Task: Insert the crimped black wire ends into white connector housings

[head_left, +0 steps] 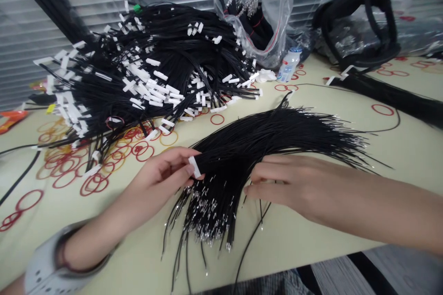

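Note:
My left hand [166, 173] pinches a white connector [194, 167] between thumb and fingers. Black wires run from that connector to the right, over a large bundle of loose black wires [256, 131] lying on the table. The bundle's silver-tipped ends [211, 216] fan out toward me, and others spread to the right. My right hand [280, 179] is at the bundle's near side, its fingers curled together by a few wires. Whatever lies between those fingertips is too small or hidden to make out.
A big heap of black wires with white connectors [148, 83] fills the back left. Red and yellow rubber bands [114, 161] lie scattered before it. Behind stand a clear plastic bag [280, 23] of wires and a small bottle [290, 64]. Another black wire bundle [391, 94] lies at right.

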`<state>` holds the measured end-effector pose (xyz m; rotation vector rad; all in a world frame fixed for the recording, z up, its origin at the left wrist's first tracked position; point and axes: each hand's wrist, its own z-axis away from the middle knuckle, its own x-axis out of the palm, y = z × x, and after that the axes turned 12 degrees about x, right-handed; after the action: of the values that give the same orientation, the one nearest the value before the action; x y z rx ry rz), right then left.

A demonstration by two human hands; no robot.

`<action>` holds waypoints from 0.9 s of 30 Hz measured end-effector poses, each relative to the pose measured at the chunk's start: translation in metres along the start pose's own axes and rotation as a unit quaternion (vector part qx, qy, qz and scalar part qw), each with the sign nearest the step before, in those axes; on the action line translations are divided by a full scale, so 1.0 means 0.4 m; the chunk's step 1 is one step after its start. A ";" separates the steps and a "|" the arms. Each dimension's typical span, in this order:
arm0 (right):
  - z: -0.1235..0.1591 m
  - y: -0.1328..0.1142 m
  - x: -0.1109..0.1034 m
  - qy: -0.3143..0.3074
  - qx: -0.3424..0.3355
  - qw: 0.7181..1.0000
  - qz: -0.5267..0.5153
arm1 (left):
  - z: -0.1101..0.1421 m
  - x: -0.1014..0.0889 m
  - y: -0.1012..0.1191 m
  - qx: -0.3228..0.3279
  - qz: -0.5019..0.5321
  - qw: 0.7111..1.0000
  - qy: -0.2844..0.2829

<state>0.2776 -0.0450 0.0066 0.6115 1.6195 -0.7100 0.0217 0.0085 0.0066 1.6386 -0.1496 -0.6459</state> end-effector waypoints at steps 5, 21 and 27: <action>-0.022 -0.014 -0.005 -0.013 -0.005 0.995 0.097 | 0.002 -0.001 0.003 0.002 -0.006 1.000 -0.003; -0.019 -0.024 0.008 0.022 -0.050 0.983 0.176 | 0.004 -0.004 0.000 0.012 -0.024 0.999 -0.029; -0.029 -0.029 0.008 0.014 -0.039 0.983 0.181 | 0.004 -0.003 0.000 0.007 -0.033 0.999 -0.026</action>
<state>0.2608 -0.0442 0.0059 0.8354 1.4995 -0.3697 0.0198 0.0076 0.0071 1.6466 -0.1392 -0.7390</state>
